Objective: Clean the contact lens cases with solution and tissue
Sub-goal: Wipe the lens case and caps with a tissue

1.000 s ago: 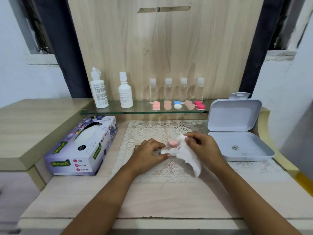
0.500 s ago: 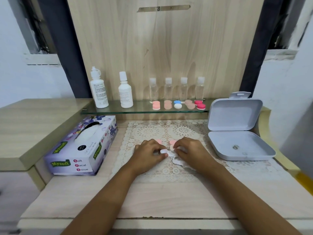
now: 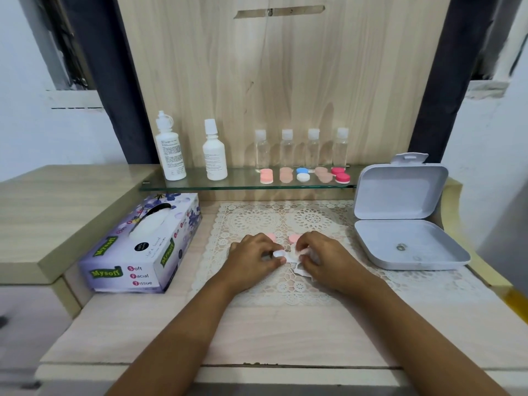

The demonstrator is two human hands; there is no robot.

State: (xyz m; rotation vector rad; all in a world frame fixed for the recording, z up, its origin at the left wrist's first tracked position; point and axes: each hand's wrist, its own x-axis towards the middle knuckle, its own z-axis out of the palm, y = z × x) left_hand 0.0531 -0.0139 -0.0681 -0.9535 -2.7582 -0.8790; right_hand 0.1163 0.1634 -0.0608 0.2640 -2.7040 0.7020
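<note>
On the lace mat (image 3: 257,218) my left hand (image 3: 253,260) pinches the white base of a contact lens case (image 3: 278,254). My right hand (image 3: 325,260) grips a crumpled white tissue (image 3: 297,257) and presses it against the case. Two pink caps (image 3: 271,238) (image 3: 293,238) lie on the mat just beyond my fingers. Two white solution bottles (image 3: 171,150) (image 3: 215,154) stand on the glass shelf (image 3: 200,182). Several more lens cases (image 3: 303,174) sit in a row on that shelf.
A tissue box (image 3: 143,247) lies left of the mat. An open white plastic box (image 3: 405,224) stands at the right, its lid upright. Several small clear bottles (image 3: 300,150) line the back of the shelf. A raised wooden ledge (image 3: 43,212) is at far left.
My right hand came down with the tissue from a raised, hanging hold and bunched it against the case on the mat. The left hand has stayed in place.
</note>
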